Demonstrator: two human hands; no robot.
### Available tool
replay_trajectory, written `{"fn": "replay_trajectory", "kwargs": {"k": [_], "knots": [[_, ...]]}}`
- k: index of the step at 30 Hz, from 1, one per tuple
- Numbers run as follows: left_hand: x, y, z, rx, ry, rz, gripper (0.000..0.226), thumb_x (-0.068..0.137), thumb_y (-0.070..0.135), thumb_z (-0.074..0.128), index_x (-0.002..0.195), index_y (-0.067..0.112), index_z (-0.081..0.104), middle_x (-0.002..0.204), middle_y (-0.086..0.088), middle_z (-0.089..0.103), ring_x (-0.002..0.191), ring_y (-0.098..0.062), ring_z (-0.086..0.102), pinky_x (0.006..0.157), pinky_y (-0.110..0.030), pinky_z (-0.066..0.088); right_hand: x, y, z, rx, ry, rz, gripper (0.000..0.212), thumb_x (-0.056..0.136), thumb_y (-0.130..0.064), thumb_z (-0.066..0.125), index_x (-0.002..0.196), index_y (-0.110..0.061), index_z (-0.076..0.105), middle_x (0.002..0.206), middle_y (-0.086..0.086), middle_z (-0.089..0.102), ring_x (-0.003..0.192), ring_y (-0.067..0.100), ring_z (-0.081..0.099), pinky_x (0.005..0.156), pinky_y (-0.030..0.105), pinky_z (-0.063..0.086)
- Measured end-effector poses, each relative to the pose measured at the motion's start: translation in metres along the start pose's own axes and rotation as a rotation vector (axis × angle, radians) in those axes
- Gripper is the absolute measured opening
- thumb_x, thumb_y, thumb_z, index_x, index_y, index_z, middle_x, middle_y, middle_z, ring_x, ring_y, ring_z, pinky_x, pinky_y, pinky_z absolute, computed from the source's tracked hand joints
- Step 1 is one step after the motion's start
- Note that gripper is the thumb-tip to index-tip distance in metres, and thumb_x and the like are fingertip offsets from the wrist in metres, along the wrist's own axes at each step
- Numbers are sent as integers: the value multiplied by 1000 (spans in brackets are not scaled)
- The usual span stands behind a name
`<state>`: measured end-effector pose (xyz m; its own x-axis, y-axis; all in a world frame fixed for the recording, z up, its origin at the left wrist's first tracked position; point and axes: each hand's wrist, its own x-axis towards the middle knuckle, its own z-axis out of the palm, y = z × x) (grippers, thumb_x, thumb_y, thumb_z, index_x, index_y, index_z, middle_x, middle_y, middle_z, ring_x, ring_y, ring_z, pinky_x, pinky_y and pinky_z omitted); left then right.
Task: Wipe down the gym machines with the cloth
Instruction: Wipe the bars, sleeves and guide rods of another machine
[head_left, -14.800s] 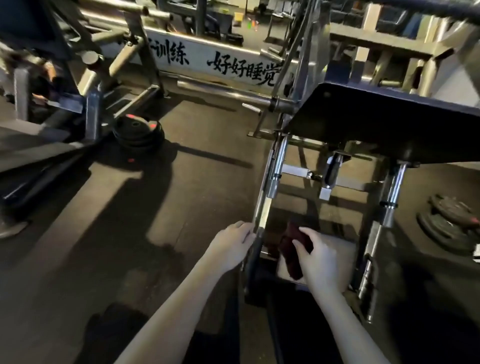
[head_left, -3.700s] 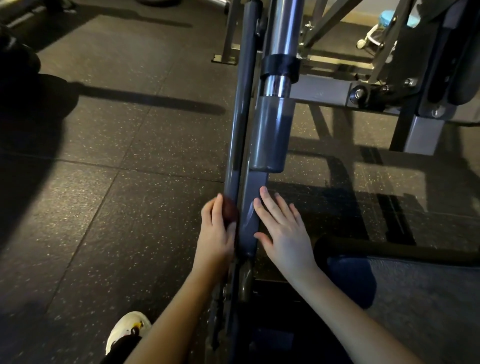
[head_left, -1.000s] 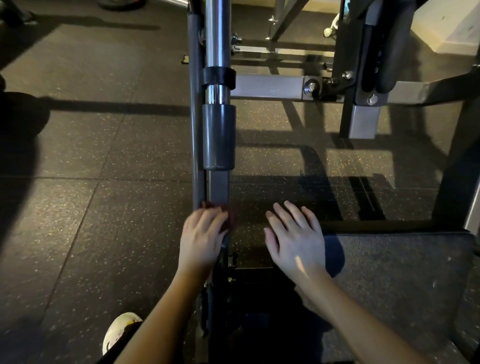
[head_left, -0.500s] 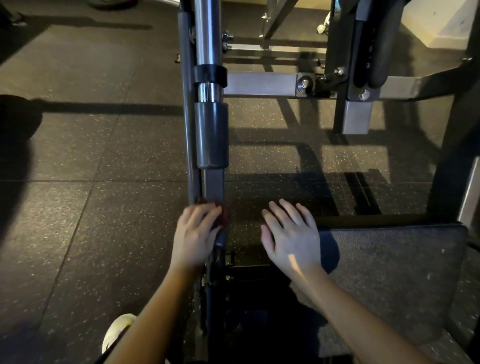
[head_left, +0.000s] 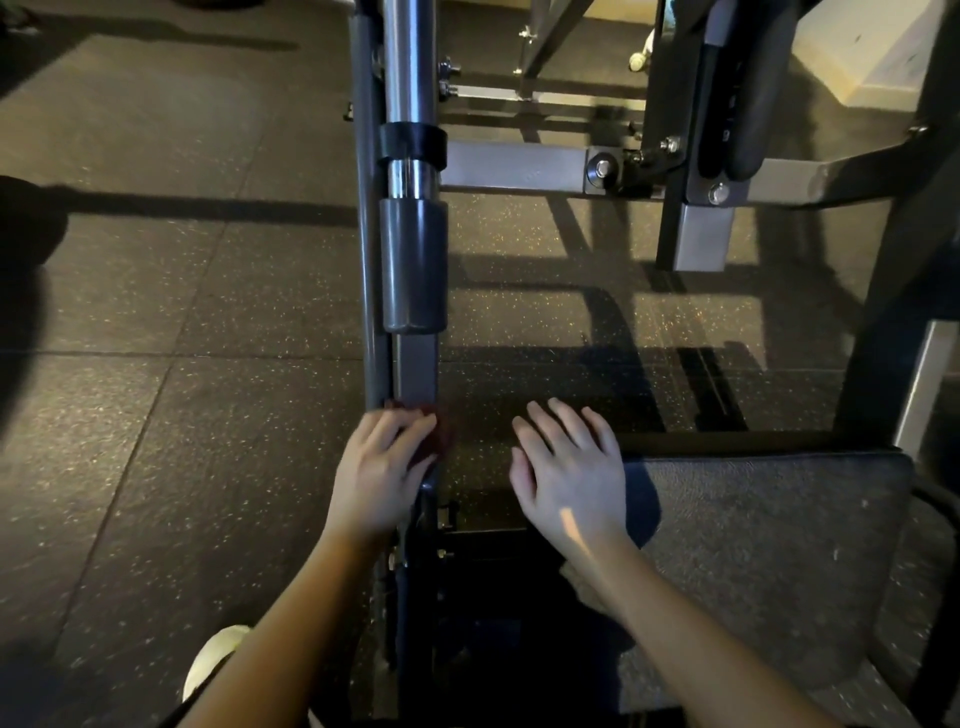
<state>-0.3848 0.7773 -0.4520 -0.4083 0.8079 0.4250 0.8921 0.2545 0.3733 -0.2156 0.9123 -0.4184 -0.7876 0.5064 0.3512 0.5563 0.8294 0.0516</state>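
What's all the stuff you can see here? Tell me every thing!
rail: one, grey, upright at centre
sleeve: one, dark grey, on the rail above the hands
collar: one, black, round the shiny bar
crossbar: one, silver, right of the collar
pad: one, dark, lower right
cloth: one, dark red, on the rail under the left hand
floor: black, speckled tiles
shoe: one, pale, bottom left
left hand: pressing the cloth on the rail
right hand: open, empty, at the pad's edge
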Motion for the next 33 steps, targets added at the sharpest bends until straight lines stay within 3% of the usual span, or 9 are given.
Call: {"fn": "replay_trajectory", "kwargs": {"k": [5,11,16,19,24,29,33], "knots": [[-9,-4,-3,-10,-160,10,49,63,11,89,108,9,70,106,-6,60,96,-22,54,77,-40,55,2,-1,-5,-9,-30,10,41,95,-35,39,114,-16,70,122,5,67,121,22,57,105,45,41],[34,6,-17,-33,-87,-90,44,72,10,81,114,7,68,111,-9,59,102,-27,55,88,-40,50,3,-1,-4,-39,-69,-2,46,95,-36,34,121,-16,66,130,7,63,126,25,53,108,45,30],[-12,16,-16,-106,-284,-257,38,82,20,75,119,16,65,116,0,54,111,-18,49,95,-29,41,3,-3,-5,-19,-43,9,44,96,-35,36,119,-16,68,127,7,65,123,25,56,106,46,38],[1,8,-24,-113,-390,-225,36,87,24,70,122,17,64,118,3,53,113,-16,50,95,-24,38,2,-4,-4,-13,-38,12,43,97,-34,36,120,-15,67,127,7,64,124,25,56,107,46,37],[4,9,-38,-178,-496,-289,33,86,22,71,119,17,65,111,6,55,104,-12,54,87,-19,38,1,-2,-2,11,-27,9,41,98,-33,38,120,-14,67,127,8,64,125,25,55,108,47,36],[-19,-3,-63,-234,-707,-380,18,90,23,66,107,29,63,96,12,58,95,-7,56,79,-19,43,1,-2,-4,22,-19,1,43,98,-34,37,119,-13,68,127,8,64,125,25,55,108,46,35],[-19,20,-54,-259,-593,-334,31,89,21,67,120,23,63,109,11,52,103,-5,51,86,-14,35,0,-3,-3,27,-3,7,42,98,-33,37,119,-13,67,127,9,64,126,25,54,109,46,33]]}}
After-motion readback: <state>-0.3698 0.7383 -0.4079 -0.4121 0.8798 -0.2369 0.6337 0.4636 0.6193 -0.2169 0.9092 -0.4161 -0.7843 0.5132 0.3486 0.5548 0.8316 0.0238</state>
